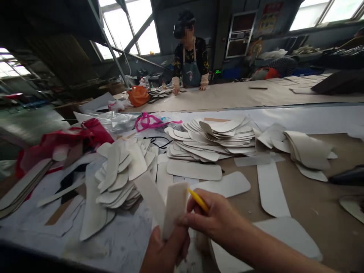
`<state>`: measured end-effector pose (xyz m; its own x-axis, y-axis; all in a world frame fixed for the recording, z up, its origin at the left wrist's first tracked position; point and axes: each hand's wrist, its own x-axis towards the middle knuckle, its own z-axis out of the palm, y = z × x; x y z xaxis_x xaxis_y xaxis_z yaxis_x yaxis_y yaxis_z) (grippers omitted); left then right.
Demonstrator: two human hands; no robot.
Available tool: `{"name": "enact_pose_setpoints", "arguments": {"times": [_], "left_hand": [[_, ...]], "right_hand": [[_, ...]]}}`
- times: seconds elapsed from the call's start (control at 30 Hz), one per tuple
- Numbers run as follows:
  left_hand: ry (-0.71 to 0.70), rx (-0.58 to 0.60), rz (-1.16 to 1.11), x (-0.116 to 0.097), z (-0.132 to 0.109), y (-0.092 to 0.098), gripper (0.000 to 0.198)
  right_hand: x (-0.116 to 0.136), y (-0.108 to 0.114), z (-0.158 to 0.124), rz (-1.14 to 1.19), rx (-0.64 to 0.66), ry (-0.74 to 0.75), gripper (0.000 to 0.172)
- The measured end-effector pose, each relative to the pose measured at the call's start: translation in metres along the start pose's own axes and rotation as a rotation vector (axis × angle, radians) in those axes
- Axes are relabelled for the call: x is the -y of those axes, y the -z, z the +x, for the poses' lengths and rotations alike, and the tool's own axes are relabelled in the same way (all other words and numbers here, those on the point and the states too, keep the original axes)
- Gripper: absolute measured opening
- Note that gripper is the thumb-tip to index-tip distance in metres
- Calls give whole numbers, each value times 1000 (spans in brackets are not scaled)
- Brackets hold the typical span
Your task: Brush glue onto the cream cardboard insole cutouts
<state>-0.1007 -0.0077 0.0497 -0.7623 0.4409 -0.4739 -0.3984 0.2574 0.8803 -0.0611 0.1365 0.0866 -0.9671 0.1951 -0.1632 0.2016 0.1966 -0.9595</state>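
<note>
My left hand [167, 248] is closed around the lower ends of two off-white flat strips. The nearer strip [175, 206] stands upright, and the other strip [150, 195] leans out to the left behind it. In my right hand [212, 212] is a slim yellow pen-like tool [199, 200], its tip close to the right edge of the nearer strip. I cannot tell whether the tip touches it. Fingers of my right hand meet the left hand near the strip's base. Beyond the hands lies a rounded off-white piece [195, 170] flat on the table.
A loose heap of off-white pieces [118, 170] lies to the left, with a layered stack [216, 138] behind. Folded pieces [309, 149] are at right. Red bags [65, 142] and pink ribbon [148, 122] lie at left. Across the far table a person [190, 57] in an apron stands.
</note>
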Motion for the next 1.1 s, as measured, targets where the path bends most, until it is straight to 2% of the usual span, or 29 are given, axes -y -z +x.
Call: {"name": "enact_pose_setpoints", "arguments": {"times": [0.13, 0.27, 0.43, 0.53, 0.63, 0.8, 0.97, 1.1], "left_hand": [[-64, 178, 0, 16, -30, -23, 51], [-110, 277, -18, 34, -58, -33, 46], [-167, 294, -167, 51, -84, -39, 34], [-146, 287, -219, 61, -92, -42, 34], [-127, 224, -260, 69, -96, -43, 33], [-181, 147, -263, 85, -99, -48, 34], [-171, 213, -223, 103, -96, -55, 34], [-118, 226, -209, 112, -90, -49, 36]], "right_hand": [[-15, -4, -45, 96, -43, 90, 19], [-28, -6, -85, -20, -127, 180, 18], [-38, -11, -121, -260, -199, 236, 21], [-46, -15, -131, -417, -293, 264, 26], [-55, -18, -136, -435, -396, 241, 30], [-68, -27, -144, -211, -471, 162, 31], [-79, -40, -152, 122, -538, 74, 29], [-83, -34, -151, 426, -682, 27, 30]]}}
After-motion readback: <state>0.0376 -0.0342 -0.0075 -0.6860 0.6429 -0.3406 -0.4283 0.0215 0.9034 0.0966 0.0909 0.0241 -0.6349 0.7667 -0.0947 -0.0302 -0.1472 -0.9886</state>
